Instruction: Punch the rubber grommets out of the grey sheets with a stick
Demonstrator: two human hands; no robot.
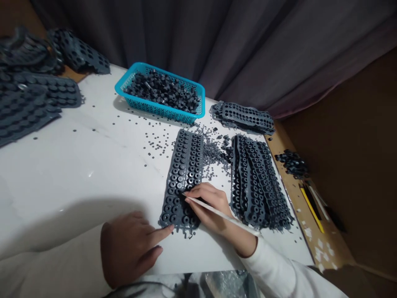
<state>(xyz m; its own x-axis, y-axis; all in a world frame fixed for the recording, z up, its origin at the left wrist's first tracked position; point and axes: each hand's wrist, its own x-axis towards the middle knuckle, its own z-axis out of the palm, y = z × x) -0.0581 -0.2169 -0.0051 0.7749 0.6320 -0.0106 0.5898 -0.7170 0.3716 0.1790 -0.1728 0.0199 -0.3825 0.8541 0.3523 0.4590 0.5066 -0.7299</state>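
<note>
A dark grey rubber sheet with rows of round ring-shaped parts (182, 165) lies flat on the white table (93, 174). My right hand (211, 205) pinches a thin white stick-like tool (223, 215), its tip touching the sheet's lower middle. My left hand (133, 244) rests at the sheet's near left corner, index finger stretched out against the edge, thumb apart, holding nothing. Small dark discs (214, 153) are scattered just right of the sheet's upper part.
A blue basket (161, 108) of small dark parts stands at the back. Stacked sheets (257, 182) lie at right, a perforated pile (245, 116) behind them. More sheets (25, 107) are at far left. A yellow tool (312, 209) lies on cardboard at right.
</note>
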